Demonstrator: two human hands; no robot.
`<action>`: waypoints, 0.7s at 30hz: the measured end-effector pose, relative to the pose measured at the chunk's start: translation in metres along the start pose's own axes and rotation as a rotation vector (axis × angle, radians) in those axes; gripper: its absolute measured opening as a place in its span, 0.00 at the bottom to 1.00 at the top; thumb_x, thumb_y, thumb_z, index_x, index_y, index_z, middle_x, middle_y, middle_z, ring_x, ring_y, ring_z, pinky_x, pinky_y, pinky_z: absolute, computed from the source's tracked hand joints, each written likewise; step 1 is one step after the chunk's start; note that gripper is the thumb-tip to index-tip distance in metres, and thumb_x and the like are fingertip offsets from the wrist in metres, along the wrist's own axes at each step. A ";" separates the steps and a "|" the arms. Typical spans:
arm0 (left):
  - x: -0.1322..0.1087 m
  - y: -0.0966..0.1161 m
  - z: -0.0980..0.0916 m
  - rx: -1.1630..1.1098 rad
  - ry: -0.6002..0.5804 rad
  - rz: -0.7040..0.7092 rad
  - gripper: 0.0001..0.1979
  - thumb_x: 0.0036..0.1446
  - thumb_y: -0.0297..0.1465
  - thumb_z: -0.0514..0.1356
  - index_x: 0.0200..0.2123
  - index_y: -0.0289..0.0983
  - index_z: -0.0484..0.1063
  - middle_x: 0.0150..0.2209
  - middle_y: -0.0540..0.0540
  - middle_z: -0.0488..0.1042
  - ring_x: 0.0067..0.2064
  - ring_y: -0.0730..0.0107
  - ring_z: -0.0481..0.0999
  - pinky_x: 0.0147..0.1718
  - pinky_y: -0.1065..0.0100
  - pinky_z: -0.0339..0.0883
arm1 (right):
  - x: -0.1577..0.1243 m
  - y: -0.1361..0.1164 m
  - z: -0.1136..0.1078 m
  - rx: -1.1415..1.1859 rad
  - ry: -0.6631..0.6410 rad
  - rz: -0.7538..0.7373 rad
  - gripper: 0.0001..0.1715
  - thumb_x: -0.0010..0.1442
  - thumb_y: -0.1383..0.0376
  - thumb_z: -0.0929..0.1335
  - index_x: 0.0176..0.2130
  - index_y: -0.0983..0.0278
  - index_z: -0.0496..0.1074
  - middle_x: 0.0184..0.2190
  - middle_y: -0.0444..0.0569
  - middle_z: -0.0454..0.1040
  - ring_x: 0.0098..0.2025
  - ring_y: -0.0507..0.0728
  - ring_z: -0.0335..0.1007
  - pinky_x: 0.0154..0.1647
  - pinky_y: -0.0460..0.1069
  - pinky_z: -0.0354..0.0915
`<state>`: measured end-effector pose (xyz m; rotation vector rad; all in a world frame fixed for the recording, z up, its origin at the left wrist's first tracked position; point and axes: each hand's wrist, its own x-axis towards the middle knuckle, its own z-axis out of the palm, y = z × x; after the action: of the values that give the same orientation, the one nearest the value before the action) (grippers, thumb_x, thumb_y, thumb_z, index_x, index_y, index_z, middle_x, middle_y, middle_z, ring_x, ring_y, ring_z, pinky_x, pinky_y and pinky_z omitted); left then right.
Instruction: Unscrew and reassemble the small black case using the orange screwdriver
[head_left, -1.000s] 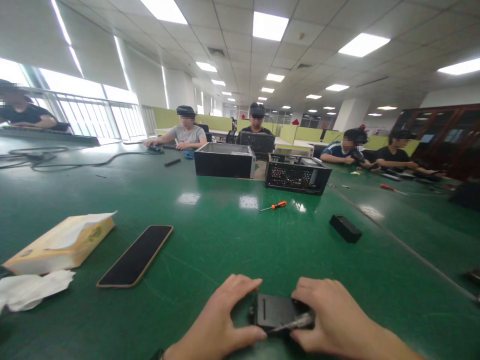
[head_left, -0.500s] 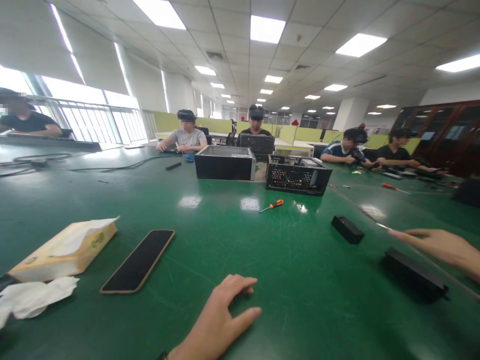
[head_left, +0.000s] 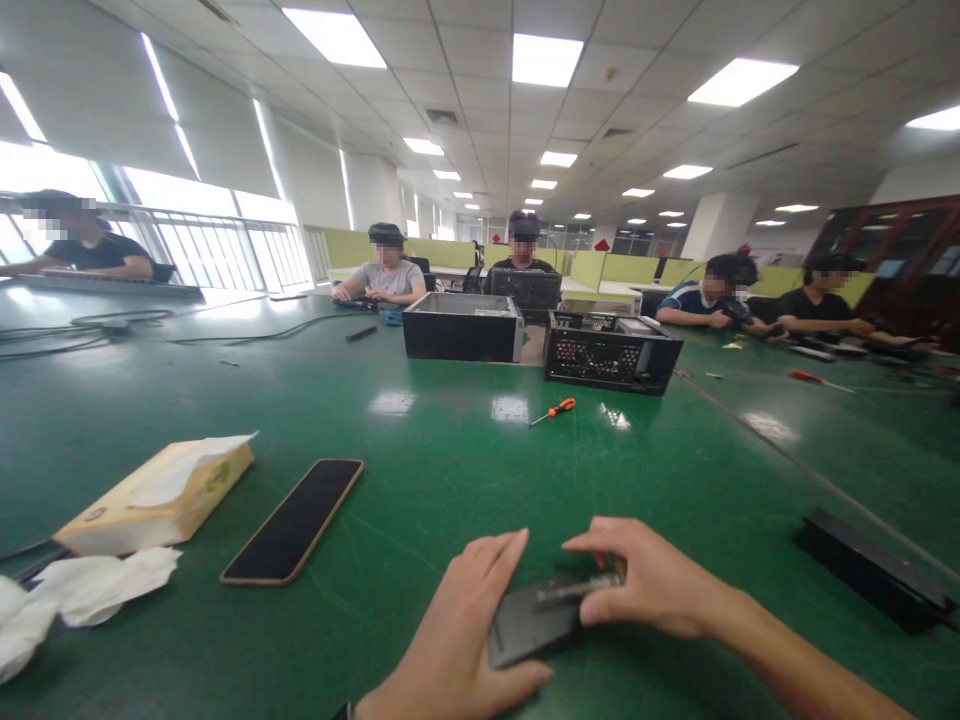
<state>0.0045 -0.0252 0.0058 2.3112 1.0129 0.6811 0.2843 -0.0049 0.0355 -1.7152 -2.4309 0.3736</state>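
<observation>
A small black box [head_left: 529, 625] lies low over the near part of the table, between my two hands. My left hand [head_left: 465, 625] grips its left end, fingers on the far side and thumb on the near side. My right hand [head_left: 652, 580] is at the box's right end, fingers curled, pinching a thin metallic piece [head_left: 581, 587] that lies across the top of the box. Blur hides exactly what this piece is. Further right on the table is a longer black block [head_left: 874, 565], apart from both hands.
A phone [head_left: 296, 525] and a tissue pack [head_left: 161, 495] with crumpled tissue [head_left: 112, 585] lie to the left. Ahead are an orange screwdriver [head_left: 553, 411], a black case [head_left: 461, 330] and an open perforated case [head_left: 611, 355]. Several people sit around the green table [head_left: 420, 460].
The small black box has moved from the right of the table to in front of me. My right hand has come in leftward, and my left hand has closed on the box.
</observation>
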 end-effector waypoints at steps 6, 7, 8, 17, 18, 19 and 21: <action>-0.006 0.008 0.000 -0.050 -0.036 -0.096 0.31 0.46 0.35 0.71 0.55 0.40 0.71 0.50 0.41 0.75 0.51 0.49 0.72 0.54 0.50 0.63 | 0.037 0.064 -0.023 -0.294 0.145 0.555 0.18 0.67 0.60 0.63 0.43 0.71 0.76 0.40 0.63 0.76 0.42 0.67 0.75 0.39 0.59 0.68; -0.005 0.007 0.001 -0.077 -0.020 -0.094 0.29 0.46 0.35 0.71 0.53 0.40 0.72 0.49 0.42 0.75 0.49 0.50 0.72 0.52 0.52 0.64 | 0.050 0.072 -0.028 -0.331 0.166 0.568 0.16 0.66 0.61 0.66 0.45 0.71 0.75 0.43 0.61 0.75 0.44 0.66 0.75 0.41 0.60 0.69; -0.005 0.006 0.002 -0.107 0.005 -0.090 0.26 0.48 0.34 0.70 0.52 0.40 0.72 0.47 0.43 0.76 0.48 0.52 0.73 0.50 0.55 0.65 | 0.067 0.076 -0.033 -0.364 0.193 0.555 0.16 0.65 0.61 0.67 0.48 0.70 0.73 0.47 0.59 0.74 0.46 0.65 0.74 0.44 0.61 0.69; 0.001 0.005 0.003 -0.235 0.082 -0.070 0.25 0.41 0.22 0.66 0.47 0.39 0.74 0.44 0.46 0.75 0.46 0.57 0.73 0.48 0.62 0.64 | 0.197 0.030 -0.004 -0.462 0.244 0.332 0.19 0.66 0.60 0.67 0.54 0.64 0.68 0.53 0.53 0.71 0.48 0.60 0.72 0.47 0.59 0.71; 0.000 0.006 0.002 -0.229 0.085 -0.085 0.24 0.42 0.22 0.66 0.47 0.39 0.73 0.44 0.45 0.75 0.46 0.57 0.72 0.49 0.62 0.64 | 0.191 0.034 0.002 -0.466 0.244 0.347 0.19 0.66 0.60 0.67 0.54 0.64 0.68 0.53 0.53 0.71 0.48 0.60 0.72 0.47 0.59 0.71; 0.000 0.007 0.001 -0.219 0.092 -0.101 0.24 0.43 0.23 0.66 0.46 0.39 0.73 0.44 0.45 0.74 0.47 0.57 0.72 0.49 0.61 0.64 | 0.183 0.039 0.006 -0.466 0.246 0.363 0.19 0.66 0.60 0.67 0.54 0.64 0.68 0.53 0.53 0.71 0.48 0.60 0.72 0.47 0.59 0.71; -0.001 0.008 0.001 -0.189 0.097 -0.121 0.21 0.45 0.25 0.65 0.46 0.39 0.72 0.43 0.46 0.74 0.46 0.57 0.72 0.48 0.60 0.64 | 0.164 0.053 0.007 -0.444 0.255 0.388 0.19 0.66 0.60 0.67 0.54 0.64 0.68 0.53 0.53 0.71 0.48 0.60 0.72 0.47 0.59 0.71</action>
<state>0.0083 -0.0309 0.0103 2.0550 1.0733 0.8090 0.2752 0.1650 0.0093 -2.2536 -2.0971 -0.3617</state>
